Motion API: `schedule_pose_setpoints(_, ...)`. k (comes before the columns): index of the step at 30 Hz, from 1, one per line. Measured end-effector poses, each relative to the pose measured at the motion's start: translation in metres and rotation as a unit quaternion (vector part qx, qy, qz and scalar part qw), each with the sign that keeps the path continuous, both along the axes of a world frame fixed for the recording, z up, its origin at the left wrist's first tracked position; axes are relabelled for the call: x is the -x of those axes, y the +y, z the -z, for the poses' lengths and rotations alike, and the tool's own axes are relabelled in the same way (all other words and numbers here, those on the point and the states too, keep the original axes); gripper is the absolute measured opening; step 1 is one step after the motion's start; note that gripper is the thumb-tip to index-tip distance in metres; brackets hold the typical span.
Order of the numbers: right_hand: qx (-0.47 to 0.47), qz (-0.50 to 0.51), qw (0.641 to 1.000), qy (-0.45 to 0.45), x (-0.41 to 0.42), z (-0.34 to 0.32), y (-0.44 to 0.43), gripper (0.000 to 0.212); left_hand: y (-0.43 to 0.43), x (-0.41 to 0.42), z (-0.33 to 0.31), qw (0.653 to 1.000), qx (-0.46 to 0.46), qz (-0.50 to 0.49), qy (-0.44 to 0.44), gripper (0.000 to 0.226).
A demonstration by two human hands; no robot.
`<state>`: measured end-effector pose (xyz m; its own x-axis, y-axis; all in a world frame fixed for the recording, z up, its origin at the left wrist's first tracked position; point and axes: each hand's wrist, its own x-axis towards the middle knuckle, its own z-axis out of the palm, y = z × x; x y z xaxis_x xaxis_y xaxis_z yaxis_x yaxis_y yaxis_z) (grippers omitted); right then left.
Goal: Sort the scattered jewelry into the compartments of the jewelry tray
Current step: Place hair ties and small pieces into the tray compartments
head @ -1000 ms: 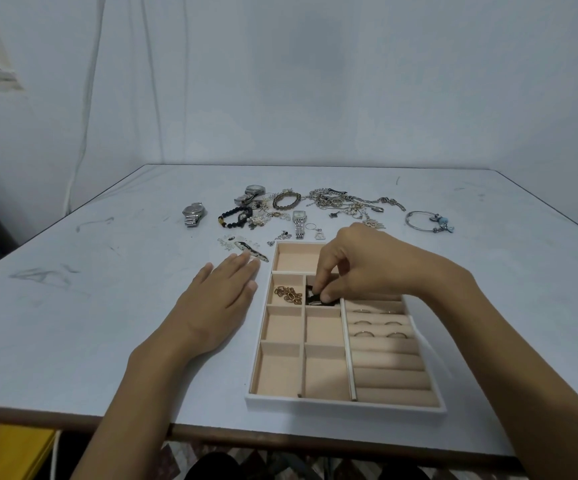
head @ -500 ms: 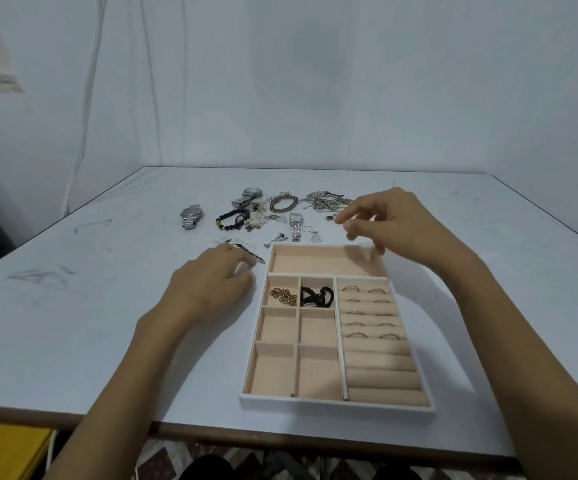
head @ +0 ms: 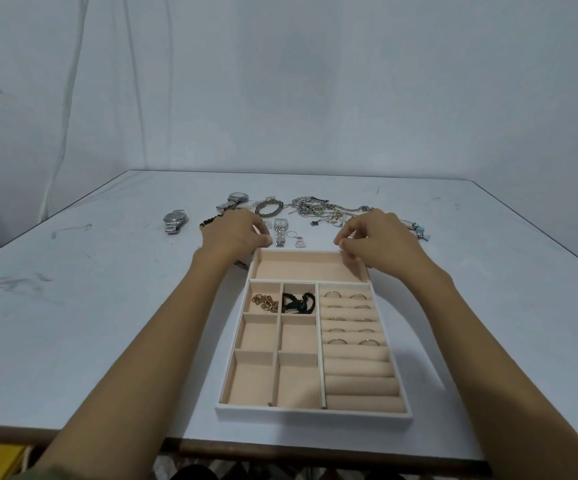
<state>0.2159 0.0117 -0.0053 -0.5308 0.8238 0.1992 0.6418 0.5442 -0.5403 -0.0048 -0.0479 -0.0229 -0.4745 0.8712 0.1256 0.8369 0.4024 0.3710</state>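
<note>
My left hand (head: pixel 235 234) sits at the far left corner of the jewelry tray (head: pixel 312 415), fingers curled down toward the worktop (head: pixel 73 306); I cannot tell whether they grip anything. My right hand (head: pixel 383 247) hangs over the tray's far right corner with fingers and thumb bent close together above the rim, and whether they pinch something is also unclear.

The tray lies in the lower middle of the frame. Behind its long far compartment, the small left one holds gold chain links (head: pixel 265 303), the one beside it a black cord piece (head: pixel 298 303), and the roll section on the right carries rings (head: pixel 348 318) in pairs.

Between my hands, just beyond the tray, lie a square-faced silver watch (head: pixel 280 231) and a small ring pendant (head: pixel 297 239). Farther up are a beaded bracelet (head: pixel 269 207), a round watch (head: pixel 237 199) and a tangle of chains (head: pixel 318 209). Another silver watch (head: pixel 175 220) lies well to the left, black beads (head: pixel 209 221) just beside my left hand, and a blue-charmed bangle (head: pixel 420 231) peeks out past my right hand.
</note>
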Motion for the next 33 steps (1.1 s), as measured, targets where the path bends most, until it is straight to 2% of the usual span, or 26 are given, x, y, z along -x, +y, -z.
schedule_pose_setpoints(4, -0.014, -0.003, 0.999, -0.029, 0.001, -0.001, -0.001, 0.014, 0.002, 0.003, 0.001, 1.0, -0.013, -0.012, 0.002, 0.01)
schedule_pose_setpoints(7, -0.017, 0.001, 0.999, -0.028, 0.001, 0.0, 0.001, 0.014, 0.0, 0.006, 0.002, 1.0, -0.021, -0.009, -0.008, 0.021)
schedule_pose_setpoints(11, -0.019, 0.004, 1.0, -0.022, 0.002, 0.003, 0.003, 0.015, -0.002, 0.007, 0.006, 0.999, -0.047, 0.004, -0.021, 0.025)
schedule_pose_setpoints(15, -0.019, 0.02, 0.999, 0.017, 0.008, 0.004, 0.007, 0.015, -0.005, 0.012, 0.016, 0.988, -0.113, 0.021, -0.102, 0.016)
schedule_pose_setpoints(17, -0.023, 0.034, 0.998, 0.037, 0.013, 0.004, 0.01, 0.016, -0.007, 0.014, 0.02, 0.97, -0.159, 0.033, -0.18, 0.014)
schedule_pose_setpoints(19, -0.026, 0.037, 0.999, 0.025, 0.022, 0.003, 0.015, 0.014, -0.01, 0.014, 0.018, 0.958, -0.184, 0.041, -0.215, 0.014)
schedule_pose_setpoints(23, 0.007, 0.01, 0.998, -0.064, 0.048, 0.003, 0.028, 0.012, -0.013, 0.019, 0.017, 0.964, -0.189, 0.034, -0.183, 0.013)
schedule_pose_setpoints(26, 0.019, -0.001, 0.994, -0.104, 0.066, 0.003, 0.031, 0.025, -0.014, 0.02, 0.015, 0.968, -0.199, 0.023, -0.15, 0.002)
schedule_pose_setpoints(28, 0.003, 0.008, 0.993, -0.115, 0.075, 0.006, 0.03, 0.033, -0.014, 0.02, 0.013, 0.971, -0.203, 0.023, -0.122, 0.002)
schedule_pose_setpoints(33, 0.001, 0.024, 0.993, -0.119, 0.087, 0.011, 0.034, 0.014, -0.017, 0.018, 0.008, 0.973, -0.196, 0.041, -0.116, 0.008)
